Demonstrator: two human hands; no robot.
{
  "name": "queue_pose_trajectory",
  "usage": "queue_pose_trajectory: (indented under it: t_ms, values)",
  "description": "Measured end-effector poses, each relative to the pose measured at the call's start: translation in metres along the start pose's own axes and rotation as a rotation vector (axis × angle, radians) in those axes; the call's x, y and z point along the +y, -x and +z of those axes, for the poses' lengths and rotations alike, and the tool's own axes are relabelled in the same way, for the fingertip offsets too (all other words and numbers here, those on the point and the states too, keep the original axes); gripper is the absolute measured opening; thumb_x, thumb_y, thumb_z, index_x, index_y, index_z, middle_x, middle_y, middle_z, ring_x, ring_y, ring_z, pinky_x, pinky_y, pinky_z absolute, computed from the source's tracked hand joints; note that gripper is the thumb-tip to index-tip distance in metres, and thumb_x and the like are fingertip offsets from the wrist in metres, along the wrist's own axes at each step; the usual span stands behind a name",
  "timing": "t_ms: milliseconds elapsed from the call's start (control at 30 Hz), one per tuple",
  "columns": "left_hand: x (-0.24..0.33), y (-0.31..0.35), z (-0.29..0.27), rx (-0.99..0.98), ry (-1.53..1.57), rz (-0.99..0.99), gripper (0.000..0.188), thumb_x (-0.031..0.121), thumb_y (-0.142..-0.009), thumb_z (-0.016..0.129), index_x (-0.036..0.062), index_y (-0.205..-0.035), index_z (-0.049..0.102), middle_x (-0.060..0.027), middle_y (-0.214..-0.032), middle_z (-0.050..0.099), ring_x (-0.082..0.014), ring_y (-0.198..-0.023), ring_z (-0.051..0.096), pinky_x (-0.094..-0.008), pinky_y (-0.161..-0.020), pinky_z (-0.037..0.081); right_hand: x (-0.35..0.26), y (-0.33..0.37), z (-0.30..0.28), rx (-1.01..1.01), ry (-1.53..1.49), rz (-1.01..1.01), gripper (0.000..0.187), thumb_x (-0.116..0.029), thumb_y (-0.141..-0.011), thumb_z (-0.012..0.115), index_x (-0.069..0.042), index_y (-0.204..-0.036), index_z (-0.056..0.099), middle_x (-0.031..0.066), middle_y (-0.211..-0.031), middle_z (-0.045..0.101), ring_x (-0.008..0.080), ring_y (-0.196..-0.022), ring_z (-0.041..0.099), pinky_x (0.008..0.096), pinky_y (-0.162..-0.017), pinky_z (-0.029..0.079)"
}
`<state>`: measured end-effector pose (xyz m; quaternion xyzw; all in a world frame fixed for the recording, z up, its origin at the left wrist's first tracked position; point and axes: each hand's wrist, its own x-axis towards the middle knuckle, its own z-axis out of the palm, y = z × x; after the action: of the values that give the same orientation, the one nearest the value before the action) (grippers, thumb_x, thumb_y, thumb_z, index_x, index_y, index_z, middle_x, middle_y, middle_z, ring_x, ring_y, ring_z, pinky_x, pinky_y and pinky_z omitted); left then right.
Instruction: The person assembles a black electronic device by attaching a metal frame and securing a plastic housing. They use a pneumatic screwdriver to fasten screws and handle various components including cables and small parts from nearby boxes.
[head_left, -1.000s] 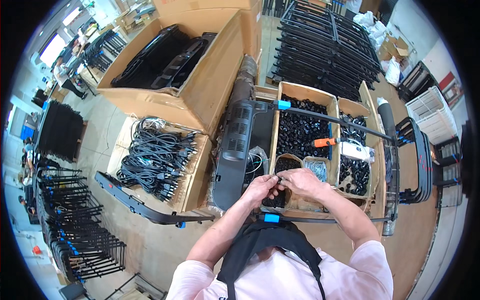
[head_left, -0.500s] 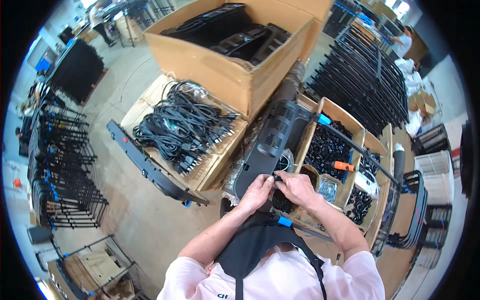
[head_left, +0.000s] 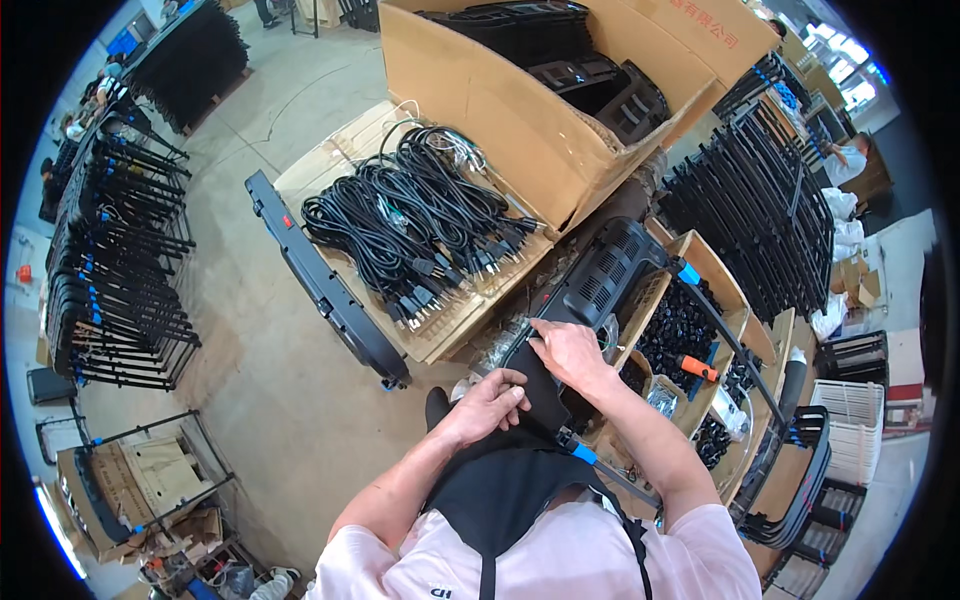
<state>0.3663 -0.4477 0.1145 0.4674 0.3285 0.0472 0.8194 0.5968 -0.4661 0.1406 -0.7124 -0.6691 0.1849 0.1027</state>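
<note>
A long black plastic housing with vent slots lies in front of me, its near end under my hands. My right hand is at that near end, finger and thumb pressed together at its edge; what they pinch is too small to make out. Nearer my body, my left hand hovers before the black apron, its fingers curled in toward the thumb. Whatever the left fingers hold, if anything, is hidden. A black tube frame with blue end pieces runs along the right of the housing.
Bundled black power cords lie on a carton at left, a curved black part leaning beside it. Behind stands a big cardboard box of black parts. At right, a wooden bin holds small black pieces and an orange-handled tool.
My left hand has come away from the housing toward my body. My right hand stays at its near end, now apart from the left. The view has shifted, moving the scene in the picture.
</note>
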Motion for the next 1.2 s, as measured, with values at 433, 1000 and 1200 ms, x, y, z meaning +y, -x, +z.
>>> queue_pose_trajectory:
  t_ms: [433, 1000, 1200]
  values:
    - [0.005, -0.021, -0.011, 0.064, -0.033, 0.002, 0.037, 0.028, -0.114, 0.057, 0.0011, -0.139, 0.059, -0.0042, -0.103, 0.070, -0.0089, -0.081, 0.062, -0.0258, -0.068, 0.055, 0.001, 0.015, -0.012, -0.045, -0.036, 0.076, 0.047, -0.023, -0.096, 0.069, -0.008, -0.140, 0.066, 0.0211, -0.112, 0.078, 0.0416, -0.105, 0.074, 0.0515, -0.092, 0.059]
    - [-0.003, -0.059, 0.002, 0.045, 0.250, 0.050, 0.033, 0.025, -0.116, 0.055, -0.0011, -0.136, 0.059, -0.0072, -0.104, 0.074, -0.0123, -0.085, 0.069, -0.0284, -0.075, 0.060, 0.021, 0.033, -0.034, -0.003, -0.611, 0.209, 0.019, -0.012, -0.100, 0.066, 0.001, -0.111, 0.073, 0.0144, -0.097, 0.073, 0.0228, -0.087, 0.070, 0.0388, -0.079, 0.056]
    - [0.008, -0.068, 0.013, -0.059, 0.154, 0.046, 0.034, 0.027, -0.117, 0.051, -0.0001, -0.135, 0.062, -0.0070, -0.106, 0.074, -0.0129, -0.088, 0.070, -0.0294, -0.081, 0.060, 0.019, 0.040, -0.054, -0.134, -0.676, 0.224, 0.021, -0.009, -0.102, 0.061, 0.003, -0.114, 0.074, 0.0108, -0.098, 0.071, 0.0174, -0.085, 0.067, 0.0356, -0.080, 0.056]
